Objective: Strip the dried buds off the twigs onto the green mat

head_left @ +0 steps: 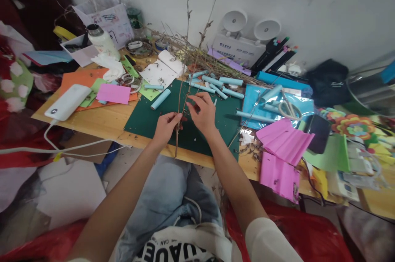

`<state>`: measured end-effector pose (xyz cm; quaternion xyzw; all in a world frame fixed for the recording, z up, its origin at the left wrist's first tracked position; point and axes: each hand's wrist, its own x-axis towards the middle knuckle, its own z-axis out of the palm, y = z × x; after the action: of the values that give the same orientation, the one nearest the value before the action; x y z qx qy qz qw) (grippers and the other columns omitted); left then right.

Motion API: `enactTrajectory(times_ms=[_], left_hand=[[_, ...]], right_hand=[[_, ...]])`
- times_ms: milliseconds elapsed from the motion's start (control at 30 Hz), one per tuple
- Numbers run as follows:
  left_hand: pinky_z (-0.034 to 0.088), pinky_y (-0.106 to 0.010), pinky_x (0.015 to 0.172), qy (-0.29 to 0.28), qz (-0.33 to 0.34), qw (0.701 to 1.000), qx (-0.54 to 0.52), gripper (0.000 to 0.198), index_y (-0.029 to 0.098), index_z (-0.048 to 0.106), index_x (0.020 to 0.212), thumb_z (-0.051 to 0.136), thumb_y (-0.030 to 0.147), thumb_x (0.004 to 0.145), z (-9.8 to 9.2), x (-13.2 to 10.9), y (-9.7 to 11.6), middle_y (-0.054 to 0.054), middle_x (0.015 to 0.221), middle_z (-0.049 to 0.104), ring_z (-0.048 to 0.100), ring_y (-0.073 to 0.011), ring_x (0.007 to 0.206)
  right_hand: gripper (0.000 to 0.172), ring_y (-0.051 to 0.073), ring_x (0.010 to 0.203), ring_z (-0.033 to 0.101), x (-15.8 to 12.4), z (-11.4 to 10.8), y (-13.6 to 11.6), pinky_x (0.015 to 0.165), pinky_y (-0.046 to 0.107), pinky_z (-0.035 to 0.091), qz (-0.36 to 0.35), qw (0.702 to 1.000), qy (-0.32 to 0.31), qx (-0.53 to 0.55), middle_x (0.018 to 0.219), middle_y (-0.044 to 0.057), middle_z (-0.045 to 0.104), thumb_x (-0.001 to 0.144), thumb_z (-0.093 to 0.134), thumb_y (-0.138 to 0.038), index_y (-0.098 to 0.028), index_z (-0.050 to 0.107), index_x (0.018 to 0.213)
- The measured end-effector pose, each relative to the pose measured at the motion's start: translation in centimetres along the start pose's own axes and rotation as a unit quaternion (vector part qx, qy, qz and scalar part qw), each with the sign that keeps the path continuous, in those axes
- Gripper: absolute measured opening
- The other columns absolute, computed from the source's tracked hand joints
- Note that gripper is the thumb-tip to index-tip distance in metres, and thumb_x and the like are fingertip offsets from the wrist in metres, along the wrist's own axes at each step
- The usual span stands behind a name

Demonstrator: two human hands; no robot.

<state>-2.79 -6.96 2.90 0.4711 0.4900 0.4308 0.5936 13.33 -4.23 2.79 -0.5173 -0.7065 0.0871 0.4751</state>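
Two thin, dry brown twigs [187, 48] rise from my hands toward the wall, joining or crossing low down. My left hand [166, 129] is closed round their lower end, thumb against the stem, with the cut end sticking out below. Just to the right, my right hand [203, 113] has its thumb and forefinger curled at the right-hand stem, a little above the left hand. Whatever small bit lies between those fingertips is hard to make out. Beneath both hands lies a dark green cutting mat [145, 119] dotted with crumbs. Several light blue paper rolls [161, 99] are scattered on it.
A heap of dry branches [210, 61] lies along the wall by a white box [236, 48]. Pink crepe paper [285, 138] and a blue packet [251, 99] sit at the right. A white power bank [68, 102] and an uncapped bottle [103, 42] stand left.
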Motion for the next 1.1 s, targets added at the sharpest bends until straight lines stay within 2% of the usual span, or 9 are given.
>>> enactTrajectory(times_ms=[133,233,433,533,667,800,867,1000,1100], left_hand=[[0.044,-0.022,0.050,-0.024,-0.020,0.999,-0.037,0.040,0.015,0.070,0.077,0.071,0.055,0.075,0.3,0.3,-0.4,-0.007,0.080,0.073,0.057,-0.0110,0.055],[0.045,-0.022,0.051,-0.034,-0.024,0.998,-0.042,0.038,0.016,0.070,0.077,0.071,0.053,0.075,0.3,0.5,-0.7,-0.006,0.077,0.072,0.059,-0.0114,0.056],[0.043,-0.022,0.052,0.011,0.010,0.998,-0.059,0.036,0.016,0.071,0.080,0.070,0.052,0.078,0.2,1.2,-1.2,-0.004,0.070,0.068,0.058,-0.0112,0.056],[0.043,-0.022,0.052,0.005,0.009,0.998,-0.068,0.037,0.016,0.072,0.083,0.070,0.052,0.078,0.1,1.5,-1.2,-0.005,0.073,0.070,0.058,-0.0108,0.057],[0.047,-0.022,0.057,0.000,-0.009,0.997,-0.082,0.039,0.016,0.071,0.087,0.070,0.054,0.077,-0.2,1.6,-1.0,-0.008,0.087,0.073,0.061,-0.0112,0.063],[0.049,-0.021,0.060,0.000,-0.020,0.993,-0.119,0.039,0.017,0.070,0.089,0.071,0.053,0.076,-0.4,1.7,-0.7,-0.009,0.097,0.073,0.062,-0.0106,0.068],[0.050,-0.021,0.060,0.000,-0.017,0.993,-0.118,0.039,0.016,0.070,0.088,0.071,0.053,0.076,-0.5,1.6,-0.7,-0.010,0.099,0.073,0.061,-0.0102,0.068],[0.051,-0.021,0.060,0.013,-0.015,0.994,-0.106,0.039,0.016,0.071,0.088,0.072,0.053,0.076,-0.5,1.5,-0.7,-0.009,0.096,0.073,0.062,-0.0102,0.068],[0.052,-0.021,0.059,0.019,-0.020,0.993,-0.118,0.040,0.016,0.071,0.089,0.073,0.053,0.075,-0.2,1.5,-0.8,-0.006,0.086,0.072,0.062,-0.0104,0.066]], right_hand=[[0.018,0.017,0.087,0.059,0.1,0.0,0.4,0.077,0.030,0.050,-0.002,1.000,0.000,-0.009,0.100,0.008,0.059,0.095,0.050,-0.028,-0.021,0.067,0.097],[0.017,0.017,0.086,0.059,0.1,0.0,0.3,0.076,0.030,0.049,0.010,1.000,-0.007,-0.014,0.100,0.008,0.059,0.095,0.048,-0.025,-0.021,0.064,0.094],[0.016,0.017,0.086,0.059,0.1,-0.1,0.0,0.075,0.029,0.047,-0.014,0.998,-0.054,0.001,0.096,0.007,0.062,0.094,0.045,-0.021,-0.020,0.061,0.094],[0.019,0.017,0.081,0.059,0.2,-0.4,0.3,0.073,0.028,0.046,-0.011,0.999,-0.033,0.003,0.092,0.007,0.064,0.095,0.043,-0.023,-0.020,0.062,0.094],[0.021,0.017,0.076,0.058,0.3,-0.7,1.1,0.074,0.030,0.046,0.038,0.999,0.021,-0.028,0.093,0.008,0.066,0.095,0.044,-0.026,-0.019,0.064,0.097],[0.018,0.019,0.073,0.059,0.3,-0.5,1.6,0.075,0.033,0.046,0.110,0.990,-0.037,-0.077,0.085,0.007,0.066,0.090,0.053,-0.029,-0.019,0.068,0.092],[0.022,0.019,0.071,0.058,0.4,-0.5,1.4,0.073,0.033,0.046,0.119,0.988,-0.045,-0.086,0.081,0.007,0.065,0.091,0.054,-0.034,-0.019,0.069,0.085],[0.028,0.016,0.068,0.055,0.4,-0.9,0.3,0.069,0.030,0.045,0.070,0.997,-0.006,-0.025,0.080,0.006,0.064,0.095,0.046,-0.033,-0.019,0.069,0.090],[0.023,0.013,0.063,0.053,0.3,-0.9,-0.5,0.064,0.028,0.045,0.029,0.995,-0.065,0.067,0.078,0.003,0.063,0.093,0.049,-0.028,-0.019,0.069,0.097]])
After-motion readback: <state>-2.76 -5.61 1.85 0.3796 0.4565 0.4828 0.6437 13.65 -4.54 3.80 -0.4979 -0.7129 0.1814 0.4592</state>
